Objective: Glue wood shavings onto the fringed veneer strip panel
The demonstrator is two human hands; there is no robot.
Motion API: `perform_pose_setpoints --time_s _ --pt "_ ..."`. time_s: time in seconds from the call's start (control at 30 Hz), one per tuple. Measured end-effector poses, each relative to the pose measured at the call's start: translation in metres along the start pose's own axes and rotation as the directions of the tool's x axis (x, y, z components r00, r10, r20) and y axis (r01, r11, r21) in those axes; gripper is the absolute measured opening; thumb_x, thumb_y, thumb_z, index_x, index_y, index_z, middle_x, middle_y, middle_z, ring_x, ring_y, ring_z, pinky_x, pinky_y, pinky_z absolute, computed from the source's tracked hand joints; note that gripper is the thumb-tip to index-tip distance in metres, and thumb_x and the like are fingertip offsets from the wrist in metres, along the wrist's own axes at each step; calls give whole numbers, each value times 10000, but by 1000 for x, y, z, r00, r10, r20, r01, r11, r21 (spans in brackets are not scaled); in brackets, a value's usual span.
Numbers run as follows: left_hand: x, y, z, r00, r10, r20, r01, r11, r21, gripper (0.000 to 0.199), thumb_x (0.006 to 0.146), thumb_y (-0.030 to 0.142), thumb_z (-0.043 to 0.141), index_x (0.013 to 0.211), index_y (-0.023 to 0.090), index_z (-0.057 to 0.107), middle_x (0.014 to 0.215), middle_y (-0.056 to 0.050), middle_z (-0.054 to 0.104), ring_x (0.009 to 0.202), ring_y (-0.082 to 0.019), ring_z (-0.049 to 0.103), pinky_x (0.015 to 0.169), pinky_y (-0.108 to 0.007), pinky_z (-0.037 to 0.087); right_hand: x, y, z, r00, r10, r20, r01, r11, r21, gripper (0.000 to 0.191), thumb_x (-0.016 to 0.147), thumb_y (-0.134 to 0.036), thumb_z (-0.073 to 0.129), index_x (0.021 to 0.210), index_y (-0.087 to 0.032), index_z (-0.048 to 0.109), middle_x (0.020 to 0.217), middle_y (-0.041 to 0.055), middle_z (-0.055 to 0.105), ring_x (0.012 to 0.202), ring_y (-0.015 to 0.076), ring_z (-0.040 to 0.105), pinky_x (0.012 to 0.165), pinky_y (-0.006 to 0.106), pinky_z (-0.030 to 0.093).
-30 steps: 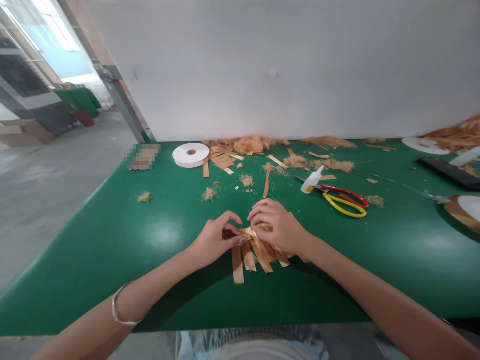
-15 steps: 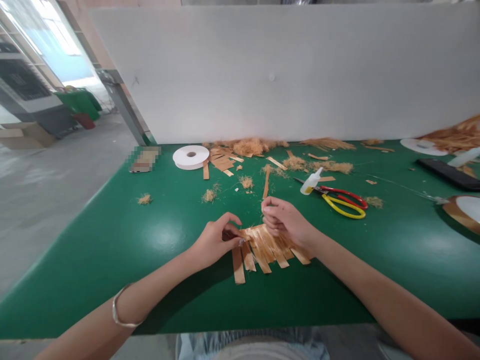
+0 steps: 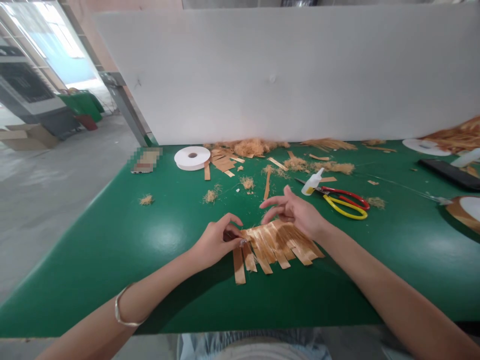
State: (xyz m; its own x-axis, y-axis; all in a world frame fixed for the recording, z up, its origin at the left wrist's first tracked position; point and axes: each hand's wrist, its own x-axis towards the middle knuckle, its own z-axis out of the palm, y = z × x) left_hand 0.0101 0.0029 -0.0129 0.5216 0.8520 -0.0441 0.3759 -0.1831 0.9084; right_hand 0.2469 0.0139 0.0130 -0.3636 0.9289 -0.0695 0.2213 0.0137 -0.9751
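A fringe of tan strips lies on the green table in front of me, its strip ends pointing toward me. My left hand pinches the fringe's left end between thumb and fingers. Just above the fringe's upper edge is my right hand, its fingers spread and nothing visible in them. A narrow loose tan strip lies beyond the right hand. To the right of that are a small white glue bottle and scissors with red and yellow handles, the bottle resting against the blades.
A white roll sits at the back left, beside loose tan pieces and fibre tufts. A dark phone-like slab and a ribbon roll lie at the right. A white panel stands along the table's back.
My right hand has opened from a closed pinch, its fingers spreading, and uncovers more of the fringe's right side. The left hand keeps its pinch in place.
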Motion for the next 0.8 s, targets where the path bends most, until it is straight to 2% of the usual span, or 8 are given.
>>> perform_pose_setpoints --time_s 0.13,0.37,0.47,0.53,0.6,0.67,0.73,0.8 --pt "0 -1 0 1000 19 -7 -19 1000 0 265 759 284 628 951 209 461 786 -1 686 672 -136 642 647 -269 514 -2 -5 -3 983 -92 161 47 963 265 875 848 -648 -102 1327 -193 470 1324 142 527 1212 269 490 725 344 463" --pt "-1 -3 0 1000 21 12 -21 1000 13 263 768 291 625 955 211 457 794 -2 692 663 -135 639 643 -268 515 -1 1 -4 970 -215 112 239 923 -301 816 802 -538 -281 1495 -236 26 1555 19 56 1407 216 148 988 439 363" --pt "-1 -4 0 1000 24 12 -24 1000 15 267 768 288 629 960 213 458 796 0 692 669 -136 641 648 -269 516 1 11 -2 946 -324 20 243 665 -706 825 829 -724 75 1481 -247 -93 1545 29 -105 1415 287 16 1045 503 261" --pt "-1 -3 0 1000 13 9 -13 1000 14 265 765 279 633 954 213 459 795 2 693 672 -135 642 652 -268 517 3 17 0 904 -428 -22 179 426 -887 939 817 -703 338 1473 -225 -134 1547 70 -88 1410 317 -30 1064 541 177" --pt "-1 -2 0 1000 1 8 -1 1000 13 261 765 278 634 948 213 460 792 4 693 667 -133 642 650 -265 516 4 19 2 867 -495 -54 120 312 -942 947 837 -627 417 1475 -188 -127 1549 106 -36 1411 307 -38 1081 544 106" --pt "-2 -1 0 1000 -1 9 1 1000 17 261 765 281 635 947 212 460 787 4 693 664 -132 640 642 -262 515 5 17 3 859 -492 -142 79 401 -913 937 834 -619 434 1488 -174 -69 1549 112 -20 1412 297 -44 1094 540 64" --pt "-2 -2 0 1000 7 16 -8 1000 21 265 766 284 634 951 211 460 791 2 695 666 -133 640 639 -261 514 6 12 1 891 -390 -231 93 656 -749 890 822 -671 387 1496 -188 64 1553 93 35 1415 293 -22 1104 532 79" --pt "-1 -2 1 1000 16 21 -17 1000 19 270 762 285 637 950 209 459 797 0 695 670 -133 643 639 -261 515 5 6 -2 955 -229 -187 144 913 -381 804 840 -710 218 1454 -195 274 1519 97 232 1405 285 136 1096 505 183"
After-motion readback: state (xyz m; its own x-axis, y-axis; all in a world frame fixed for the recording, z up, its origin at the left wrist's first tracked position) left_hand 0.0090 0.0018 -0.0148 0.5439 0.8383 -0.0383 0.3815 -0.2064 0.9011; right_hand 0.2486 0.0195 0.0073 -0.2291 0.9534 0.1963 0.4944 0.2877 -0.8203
